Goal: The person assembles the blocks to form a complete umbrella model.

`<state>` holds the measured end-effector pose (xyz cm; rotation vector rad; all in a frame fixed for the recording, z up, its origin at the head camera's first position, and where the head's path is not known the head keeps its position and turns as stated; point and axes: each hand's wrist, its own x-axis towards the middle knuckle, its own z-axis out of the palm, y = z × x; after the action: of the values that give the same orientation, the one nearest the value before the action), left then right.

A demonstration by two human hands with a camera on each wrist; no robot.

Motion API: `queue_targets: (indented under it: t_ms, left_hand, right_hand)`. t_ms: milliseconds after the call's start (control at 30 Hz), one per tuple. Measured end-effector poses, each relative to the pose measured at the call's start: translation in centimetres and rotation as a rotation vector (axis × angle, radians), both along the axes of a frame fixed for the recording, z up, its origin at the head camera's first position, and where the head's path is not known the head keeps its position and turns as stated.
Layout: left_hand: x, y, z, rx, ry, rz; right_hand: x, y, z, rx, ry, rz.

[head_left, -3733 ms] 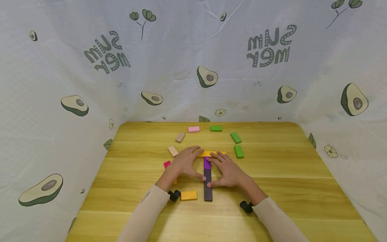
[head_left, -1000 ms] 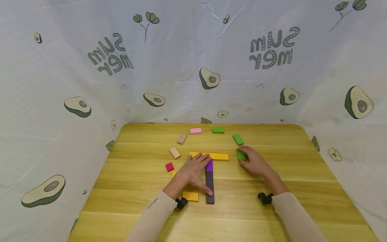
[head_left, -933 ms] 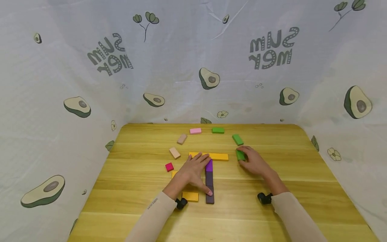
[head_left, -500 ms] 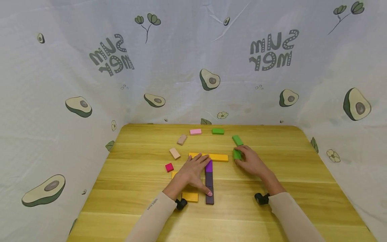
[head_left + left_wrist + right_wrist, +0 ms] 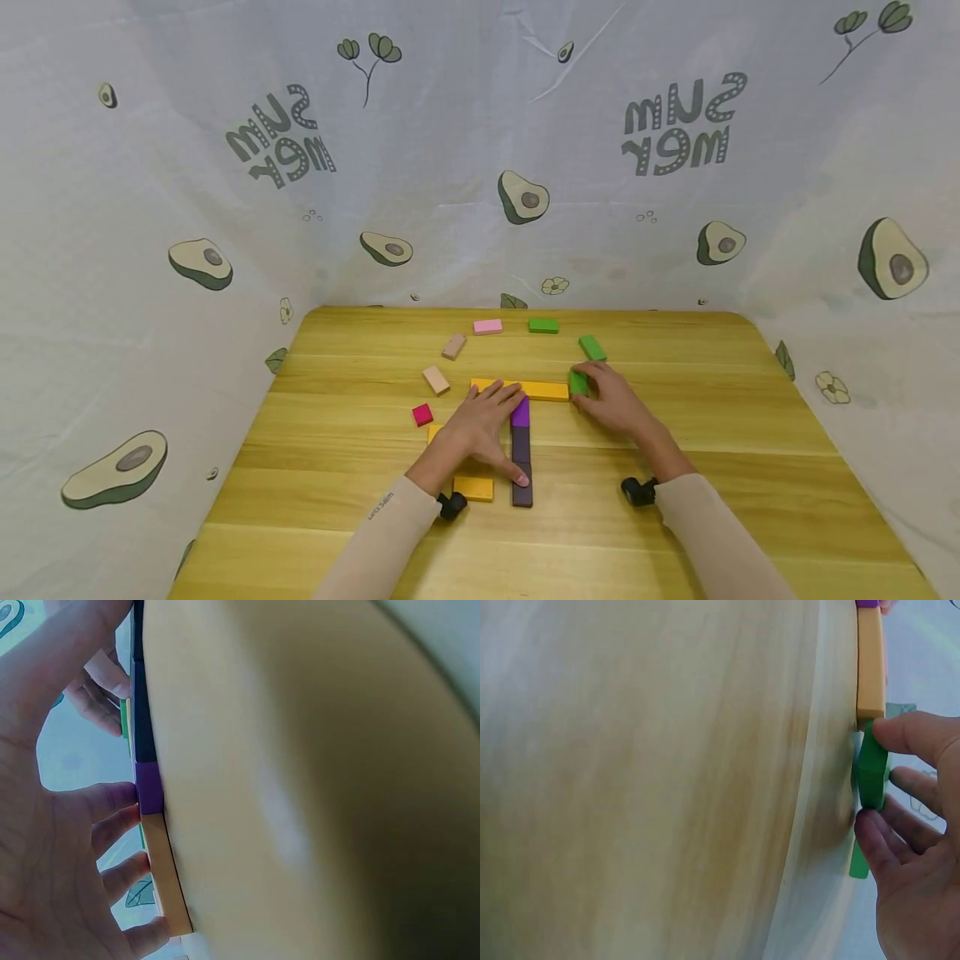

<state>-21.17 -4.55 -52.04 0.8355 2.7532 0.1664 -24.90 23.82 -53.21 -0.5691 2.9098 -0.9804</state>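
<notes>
Dominoes-like wooden blocks form a T on the table. Its top bar is a yellow row (image 5: pixel 546 390); below it run a purple block (image 5: pixel 521 414) and dark blocks (image 5: pixel 521 445). My left hand (image 5: pixel 478 427) rests over it, fingers spread on the yellow row and thumb on the lowest dark block. In the left wrist view its fingertips touch the yellow (image 5: pixel 166 870) and purple (image 5: pixel 149 787) blocks. My right hand (image 5: pixel 613 402) pinches a green block (image 5: pixel 873 769) between thumb and fingers, at the yellow row's right end. Whether the two touch I cannot tell.
Loose blocks arc around the T: green (image 5: pixel 592 347), another green (image 5: pixel 543 326), pink (image 5: pixel 487 327), brownish (image 5: pixel 453 346), beige (image 5: pixel 436 380), red (image 5: pixel 422 414), and yellow (image 5: pixel 473 489). Another yellow block is partly behind the left wrist. A printed cloth (image 5: pixel 450 150) surrounds the wooden table (image 5: pixel 750 467).
From both hands over the T, my right hand has gone to the nearest green block, gripped it and slid it left to the yellow row's end. My left hand has stayed on the T.
</notes>
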Motion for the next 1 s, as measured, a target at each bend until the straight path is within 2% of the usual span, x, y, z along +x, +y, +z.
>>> queue_targets:
  t_ms: [333,1000]
  left_hand:
    - [-0.03,0.1,-0.15,0.001,0.003,0.009]
    - [0.06,0.0,0.11,0.012,-0.004,0.007]
  right_hand:
    - [-0.46,-0.18,-0.76,0.019,0.007,-0.005]
    - [-0.31,-0.31,-0.66,0.058,0.03,0.002]
